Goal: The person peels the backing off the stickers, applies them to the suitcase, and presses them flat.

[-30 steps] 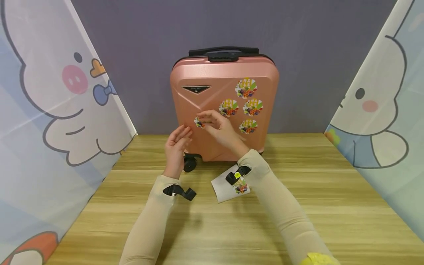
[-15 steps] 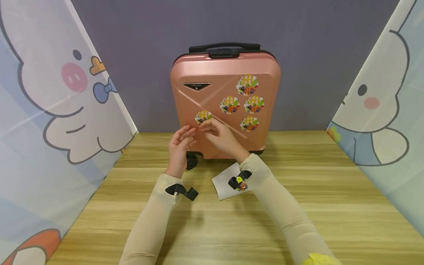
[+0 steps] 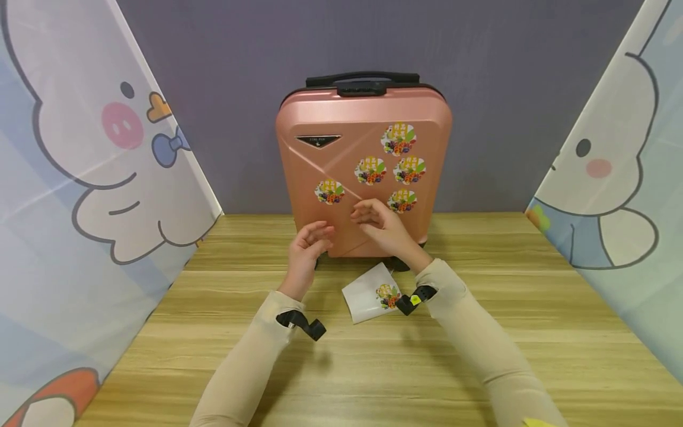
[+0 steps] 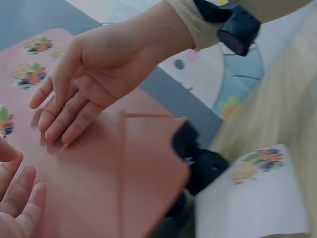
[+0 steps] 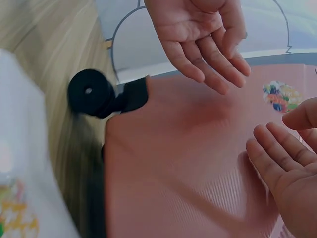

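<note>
A pink hard-shell suitcase (image 3: 304, 163) stands upright, its front bearing several round fruit stickers. The leftmost sticker (image 3: 329, 192) sits below the dark triangular badge (image 3: 318, 141). My right hand (image 3: 388, 230) is in front of the suitcase's lower middle, fingers loosely bent and holding nothing. Lower left, my left hand (image 3: 306, 256) has relaxed fingers with nothing in them, near the suitcase's bottom corner. In the right wrist view both hands appear apart, over the pink shell (image 5: 183, 163). A white backing sheet (image 3: 363, 296) with one fruit sticker (image 3: 388, 295) lies on the table below the hands.
The suitcase stands on a wood-grain table (image 3: 480, 332) against a grey back panel (image 3: 213, 89). Cartoon-printed panels (image 3: 608, 154) flank both sides. A black suitcase wheel (image 5: 90, 93) shows in the right wrist view.
My right hand has left the leftmost sticker and moved right and down. That sticker now lies on the suitcase, fully in view. My left hand has shifted right and slightly down.
</note>
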Motion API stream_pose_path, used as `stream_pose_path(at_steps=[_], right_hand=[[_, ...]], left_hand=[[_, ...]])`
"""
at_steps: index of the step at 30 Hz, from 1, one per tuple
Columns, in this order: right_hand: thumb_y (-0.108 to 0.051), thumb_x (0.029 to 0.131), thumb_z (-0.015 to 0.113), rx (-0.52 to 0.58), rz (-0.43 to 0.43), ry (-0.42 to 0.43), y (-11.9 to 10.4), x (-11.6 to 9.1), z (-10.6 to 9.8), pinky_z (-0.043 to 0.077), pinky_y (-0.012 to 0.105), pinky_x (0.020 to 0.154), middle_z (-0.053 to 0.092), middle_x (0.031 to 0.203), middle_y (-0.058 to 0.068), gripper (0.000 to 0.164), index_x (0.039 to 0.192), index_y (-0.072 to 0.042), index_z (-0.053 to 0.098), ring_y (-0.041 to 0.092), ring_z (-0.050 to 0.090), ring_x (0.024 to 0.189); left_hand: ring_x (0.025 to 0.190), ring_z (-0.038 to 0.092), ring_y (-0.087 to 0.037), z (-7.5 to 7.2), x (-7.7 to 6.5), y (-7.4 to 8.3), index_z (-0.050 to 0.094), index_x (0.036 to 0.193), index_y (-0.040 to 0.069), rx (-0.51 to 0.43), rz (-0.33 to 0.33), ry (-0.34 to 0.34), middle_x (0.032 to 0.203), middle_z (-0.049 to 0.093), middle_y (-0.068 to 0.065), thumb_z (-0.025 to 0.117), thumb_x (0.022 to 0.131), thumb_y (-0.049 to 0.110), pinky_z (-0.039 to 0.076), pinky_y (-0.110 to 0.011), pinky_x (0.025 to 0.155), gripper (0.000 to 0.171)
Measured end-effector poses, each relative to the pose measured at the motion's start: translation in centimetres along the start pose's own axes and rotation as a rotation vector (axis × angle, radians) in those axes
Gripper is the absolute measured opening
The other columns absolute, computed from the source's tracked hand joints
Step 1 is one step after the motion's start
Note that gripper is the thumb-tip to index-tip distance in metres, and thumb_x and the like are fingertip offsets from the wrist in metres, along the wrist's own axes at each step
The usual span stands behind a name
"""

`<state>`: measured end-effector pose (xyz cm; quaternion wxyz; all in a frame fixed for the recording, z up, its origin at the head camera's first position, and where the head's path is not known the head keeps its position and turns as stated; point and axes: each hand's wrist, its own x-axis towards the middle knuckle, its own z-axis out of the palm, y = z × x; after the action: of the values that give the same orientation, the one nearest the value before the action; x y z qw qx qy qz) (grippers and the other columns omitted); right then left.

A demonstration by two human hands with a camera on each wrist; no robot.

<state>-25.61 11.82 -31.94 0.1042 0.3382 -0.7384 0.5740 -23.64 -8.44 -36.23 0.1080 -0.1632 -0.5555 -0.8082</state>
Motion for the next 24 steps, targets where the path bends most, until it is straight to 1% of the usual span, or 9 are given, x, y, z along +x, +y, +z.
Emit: stream_pose_path(at_steps=[3,7,10,14,16,18,20,22,24], right_hand=[[0.011,0.094,0.055,-0.033,0.02,0.007,0.4,-1.0,-0.7,0.051,0.042,0.093,0.062,0.113,0.025,0.035,0.128,0.007,0.052,0.04,0.06,0.106],[0.01,0.094,0.056,-0.082,0.034,0.005,0.8,-2.2,-1.2,0.05,0.038,0.09,0.063,0.11,0.024,0.034,0.127,0.007,0.053,0.038,0.06,0.104],[0.011,0.093,0.056,-0.109,0.034,-0.008,1.1,-3.1,-1.4,0.051,0.036,0.089,0.063,0.108,0.023,0.032,0.125,0.008,0.054,0.038,0.06,0.102],[0.012,0.093,0.056,-0.131,0.035,-0.032,1.9,-4.1,-1.6,0.053,0.036,0.086,0.063,0.107,0.023,0.031,0.124,0.009,0.055,0.038,0.062,0.1],[0.011,0.094,0.056,-0.144,0.041,-0.044,2.2,-4.7,-1.7,0.054,0.037,0.086,0.063,0.107,0.024,0.031,0.124,0.009,0.055,0.038,0.062,0.1],[0.011,0.094,0.057,-0.152,0.061,-0.06,2.6,-5.3,-2.0,0.054,0.035,0.085,0.063,0.108,0.024,0.031,0.125,0.008,0.055,0.037,0.062,0.1],[0.01,0.095,0.056,-0.156,0.076,-0.082,2.8,-5.9,-2.2,0.054,0.033,0.084,0.063,0.108,0.025,0.03,0.125,0.008,0.055,0.038,0.062,0.1],[0.01,0.095,0.056,-0.168,0.089,-0.102,3.1,-6.5,-2.4,0.054,0.032,0.081,0.063,0.108,0.024,0.029,0.124,0.008,0.055,0.038,0.062,0.099],[0.011,0.095,0.056,-0.197,0.081,-0.126,3.3,-7.1,-2.7,0.056,0.034,0.078,0.063,0.105,0.023,0.028,0.122,0.009,0.055,0.038,0.063,0.097]], left_hand=[[0.102,0.065,-0.023,0.3,-0.6,-1.0,0.054,0.125,-0.015,0.048,-0.052,-0.041,0.106,0.072,-0.005,0.057,0.085,-0.021,0.055,-0.025,0.078,0.041],[0.11,0.063,-0.036,0.7,-1.2,-1.8,0.054,0.126,-0.016,0.115,-0.106,-0.1,0.116,0.067,-0.024,0.06,0.081,-0.024,0.055,-0.024,0.079,0.046],[0.112,0.062,-0.043,0.9,-1.6,-2.3,0.052,0.127,-0.017,0.138,-0.145,-0.143,0.12,0.062,-0.033,0.06,0.081,-0.025,0.057,-0.026,0.078,0.047],[0.111,0.062,-0.043,1.1,-2.0,-2.9,0.053,0.126,-0.017,0.18,-0.194,-0.196,0.12,0.061,-0.035,0.061,0.082,-0.024,0.058,-0.03,0.08,0.046],[0.113,0.06,-0.045,1.1,-2.2,-3.3,0.054,0.127,-0.015,0.22,-0.216,-0.239,0.121,0.061,-0.033,0.063,0.082,-0.022,0.058,-0.032,0.083,0.046],[0.115,0.058,-0.046,1.0,-2.5,-3.8,0.054,0.128,-0.013,0.282,-0.235,-0.292,0.122,0.061,-0.032,0.066,0.081,-0.018,0.057,-0.034,0.086,0.048],[0.114,0.058,-0.046,1.0,-2.7,-4.4,0.055,0.129,-0.011,0.364,-0.235,-0.354,0.122,0.062,-0.031,0.07,0.08,-0.015,0.056,-0.036,0.087,0.052],[0.114,0.059,-0.044,1.0,-2.9,-4.8,0.054,0.129,-0.01,0.45,-0.219,-0.418,0.122,0.062,-0.03,0.073,0.078,-0.013,0.056,-0.038,0.088,0.055],[0.112,0.06,-0.04,1.1,-3.1,-5.1,0.055,0.13,-0.008,0.545,-0.192,-0.467,0.121,0.064,-0.027,0.076,0.077,-0.011,0.055,-0.039,0.088,0.058]])
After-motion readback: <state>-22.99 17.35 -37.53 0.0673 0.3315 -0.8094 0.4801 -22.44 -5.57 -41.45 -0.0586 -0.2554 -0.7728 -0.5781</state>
